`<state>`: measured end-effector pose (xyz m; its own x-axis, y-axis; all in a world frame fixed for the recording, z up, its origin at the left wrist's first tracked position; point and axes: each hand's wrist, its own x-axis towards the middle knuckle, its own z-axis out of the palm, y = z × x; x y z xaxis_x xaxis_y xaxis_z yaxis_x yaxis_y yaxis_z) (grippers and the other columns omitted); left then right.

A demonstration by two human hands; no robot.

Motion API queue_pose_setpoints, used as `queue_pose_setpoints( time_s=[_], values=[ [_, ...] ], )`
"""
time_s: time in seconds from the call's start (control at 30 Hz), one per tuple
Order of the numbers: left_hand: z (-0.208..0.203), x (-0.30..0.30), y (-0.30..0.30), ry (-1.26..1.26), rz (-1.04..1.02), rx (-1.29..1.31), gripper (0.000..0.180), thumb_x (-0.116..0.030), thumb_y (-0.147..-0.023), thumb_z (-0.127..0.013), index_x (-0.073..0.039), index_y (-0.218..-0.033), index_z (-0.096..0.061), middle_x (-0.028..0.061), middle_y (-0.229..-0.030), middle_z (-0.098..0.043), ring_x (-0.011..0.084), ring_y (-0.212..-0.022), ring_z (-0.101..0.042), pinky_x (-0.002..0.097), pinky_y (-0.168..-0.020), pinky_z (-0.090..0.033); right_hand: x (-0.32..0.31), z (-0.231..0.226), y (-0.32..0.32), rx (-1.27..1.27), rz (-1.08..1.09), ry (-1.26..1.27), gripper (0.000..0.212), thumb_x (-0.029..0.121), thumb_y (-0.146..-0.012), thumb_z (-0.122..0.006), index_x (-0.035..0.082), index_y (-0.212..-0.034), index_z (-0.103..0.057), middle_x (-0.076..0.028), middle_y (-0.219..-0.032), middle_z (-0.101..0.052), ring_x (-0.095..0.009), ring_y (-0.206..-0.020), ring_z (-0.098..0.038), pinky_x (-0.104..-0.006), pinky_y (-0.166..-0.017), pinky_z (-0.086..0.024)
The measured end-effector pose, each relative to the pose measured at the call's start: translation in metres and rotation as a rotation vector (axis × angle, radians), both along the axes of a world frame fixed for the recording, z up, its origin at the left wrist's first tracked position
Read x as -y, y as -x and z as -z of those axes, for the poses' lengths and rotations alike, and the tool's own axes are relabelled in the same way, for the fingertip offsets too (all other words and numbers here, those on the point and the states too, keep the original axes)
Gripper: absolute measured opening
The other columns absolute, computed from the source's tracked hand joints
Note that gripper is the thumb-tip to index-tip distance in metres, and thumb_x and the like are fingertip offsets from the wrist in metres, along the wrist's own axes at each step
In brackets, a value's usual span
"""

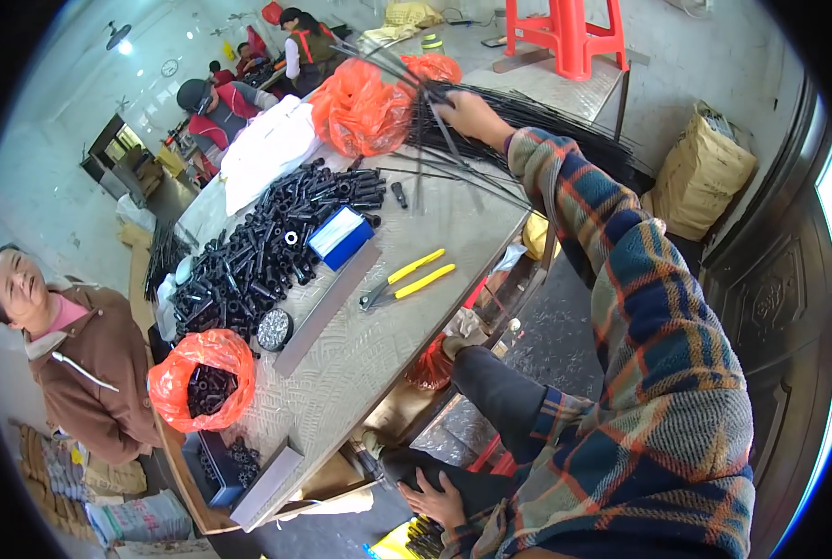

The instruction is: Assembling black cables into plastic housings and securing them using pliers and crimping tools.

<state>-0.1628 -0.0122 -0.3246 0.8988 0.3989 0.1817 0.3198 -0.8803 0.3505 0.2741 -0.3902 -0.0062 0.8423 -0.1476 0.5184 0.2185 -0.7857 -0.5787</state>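
Note:
My right hand [472, 115] is stretched to the far side of the table, its fingers closed round thin black strips [422, 93] that fan out and blur with motion. Under and beside it lies a long bundle of similar black strips [565, 130]. My left hand [434, 499] rests on my dark trouser leg with its fingers spread, holding nothing. Yellow-handled pliers [406, 281] lie open on the table between the two hands. Left of them spreads a large heap of small black tubular parts [257, 238], with a blue and white box [341, 235] at its edge.
Red plastic bags [362, 107] stand by the strips; another red bag [202, 377] holds black parts. A metal bar [327, 312] and a round tin [274, 330] lie on the table [341, 373]. A red stool [574, 37] is at the back. A person [85, 354] stands left; others work behind.

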Motion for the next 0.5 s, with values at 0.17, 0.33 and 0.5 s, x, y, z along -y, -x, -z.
queue_pose_setpoints(
  time_s=[0.17, 0.33, 0.5],
  values=[
    [-0.002, 0.003, -0.001, -0.004, 0.046, -0.002, 0.050, -0.040, -0.077, -0.058, -0.017, -0.121, -0.049, 0.0255, -0.132, -0.030, 0.0421, -0.120, -0.032, 0.0529, -0.093, -0.029, -0.006, -0.048, -0.048, 0.332, 0.092, 0.053, 0.035, 0.031, -0.083, -0.051, -0.004, -0.087, -0.053, -0.023, -0.068, -0.058, -0.035, -0.066, -0.060, -0.0420, -0.060, -0.044],
    [0.004, 0.000, 0.001, 0.029, 0.016, 0.010, 0.051, -0.038, -0.076, -0.060, -0.016, -0.121, -0.049, 0.0253, -0.131, -0.031, 0.0420, -0.120, -0.032, 0.0526, -0.094, -0.029, -0.042, -0.119, -0.037, 0.220, -0.170, -0.301, 0.033, 0.024, -0.084, -0.049, -0.007, -0.091, -0.044, -0.031, -0.079, -0.057, -0.044, -0.076, -0.058, -0.0483, -0.066, -0.045],
    [0.004, 0.001, 0.004, 0.013, -0.020, 0.031, 0.050, -0.039, -0.074, -0.062, -0.019, -0.119, -0.052, 0.0243, -0.130, -0.033, 0.0411, -0.117, -0.035, 0.0523, -0.092, -0.030, -0.057, -0.047, -0.030, 0.640, -0.087, -0.186, 0.025, 0.022, -0.087, -0.048, -0.001, -0.095, -0.040, -0.031, -0.079, -0.056, -0.047, -0.074, -0.054, -0.0515, -0.060, -0.043]
  ],
)
